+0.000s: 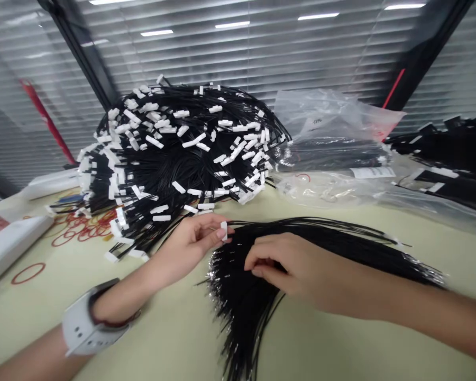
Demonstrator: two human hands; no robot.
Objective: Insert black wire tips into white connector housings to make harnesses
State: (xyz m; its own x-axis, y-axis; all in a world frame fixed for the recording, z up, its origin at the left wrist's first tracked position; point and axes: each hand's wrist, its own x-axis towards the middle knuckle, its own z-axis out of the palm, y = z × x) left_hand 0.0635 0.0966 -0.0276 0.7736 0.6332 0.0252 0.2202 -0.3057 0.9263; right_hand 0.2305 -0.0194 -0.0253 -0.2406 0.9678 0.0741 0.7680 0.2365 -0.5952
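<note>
Through the head camera I have the white plug pinched between thumb and fingers of the left hand, its long axis roughly upright in my view. The right hand is to the plug's right and a little nearer to me, apart from it, and hangs over the bunch of black wires. Its thumb and fingertips are curled close together, but I cannot tell whether a wire is caught between them. As I judge it, what matters is the short gap between the two grips: the wires run leftward beneath the right hand, and their shiny tips fan out just below the plug, crosswise to its length. The right hand is the nearer one to most of the bunch, while the left is nearer the upper tips. I can't make out whether the plug already has a wire in it.
</note>
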